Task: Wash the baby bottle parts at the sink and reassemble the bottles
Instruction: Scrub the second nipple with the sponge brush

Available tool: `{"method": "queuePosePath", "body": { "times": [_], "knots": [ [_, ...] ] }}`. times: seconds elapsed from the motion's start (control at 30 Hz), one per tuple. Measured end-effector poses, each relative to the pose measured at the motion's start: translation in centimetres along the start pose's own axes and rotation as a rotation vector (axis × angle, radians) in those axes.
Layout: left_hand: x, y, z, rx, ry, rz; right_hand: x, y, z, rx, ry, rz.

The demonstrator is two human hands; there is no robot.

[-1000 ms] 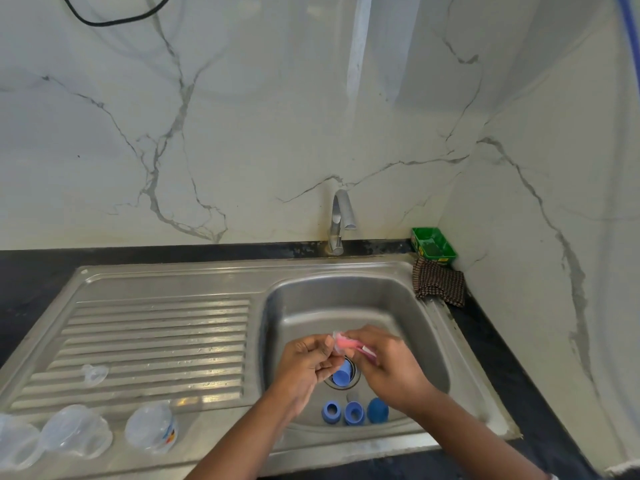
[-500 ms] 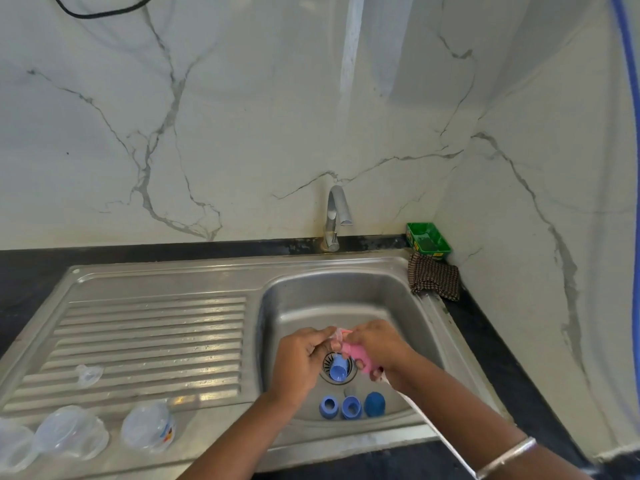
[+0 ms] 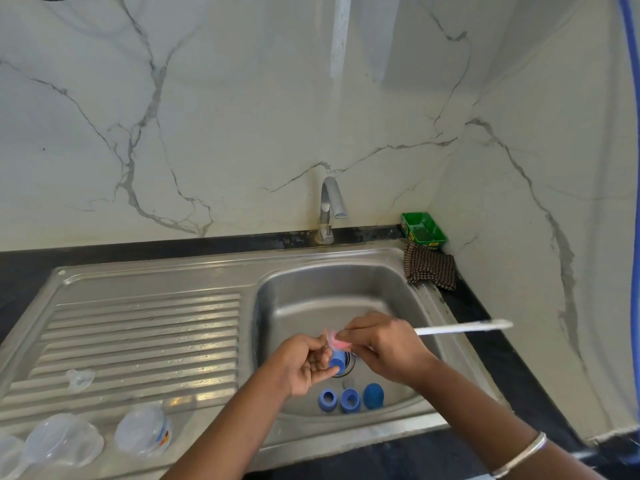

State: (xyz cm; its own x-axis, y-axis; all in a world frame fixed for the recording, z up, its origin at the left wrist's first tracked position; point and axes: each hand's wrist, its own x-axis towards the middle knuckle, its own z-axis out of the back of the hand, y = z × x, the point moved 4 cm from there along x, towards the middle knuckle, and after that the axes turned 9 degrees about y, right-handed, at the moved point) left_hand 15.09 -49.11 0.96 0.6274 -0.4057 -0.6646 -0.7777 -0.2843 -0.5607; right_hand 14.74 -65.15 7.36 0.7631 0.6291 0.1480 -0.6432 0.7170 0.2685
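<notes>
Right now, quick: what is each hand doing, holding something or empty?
Left hand: grips a blue bottle ring.
Right hand: grips a pink brush with a white handle.

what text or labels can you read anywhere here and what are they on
Nothing reads clearly.
Green box beside the tap: yellow print along its rim, too small to read.
Clear bottle on the drainboard: a blue, red and yellow print, too blurred to read.
No other text shows.
</notes>
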Motion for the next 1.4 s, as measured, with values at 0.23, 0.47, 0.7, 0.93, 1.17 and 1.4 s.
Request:
{"method": "queuePosePath", "body": {
  "times": [0.23,0.47,0.7,0.93,1.17,1.4],
  "knots": [
    [0.6,-1.8,-0.7,0.420,-0.170,-0.473,0.4,-1.0,-1.9,0.134,-0.047,-0.324],
    [0.1,-3.0,-1.4,0.924,-0.242,-0.938,2.5,-2.6,-2.2,1.010,0.018,-0.835],
    [0.8,-2.3,-1.2,0.901,-0.240,-0.910,1.5,-2.6,-2.0,1.099,0.097,-0.875],
    [2.1,-2.0,-1.2,0.163,-0.008,-0.155,0.4,-2.3,-0.6,0.418,-0.030,-0.289],
    [2.5,-0.6,-1.2,0.010,0.011,-0.055,0.4,-2.4,-0.4,0.043,-0.049,-0.183],
    [1.8,-2.1,-1.8,0.744,-0.173,-0.684,0.5,-4.0,-2.5,0.912,0.010,-0.766]
  ]
}}
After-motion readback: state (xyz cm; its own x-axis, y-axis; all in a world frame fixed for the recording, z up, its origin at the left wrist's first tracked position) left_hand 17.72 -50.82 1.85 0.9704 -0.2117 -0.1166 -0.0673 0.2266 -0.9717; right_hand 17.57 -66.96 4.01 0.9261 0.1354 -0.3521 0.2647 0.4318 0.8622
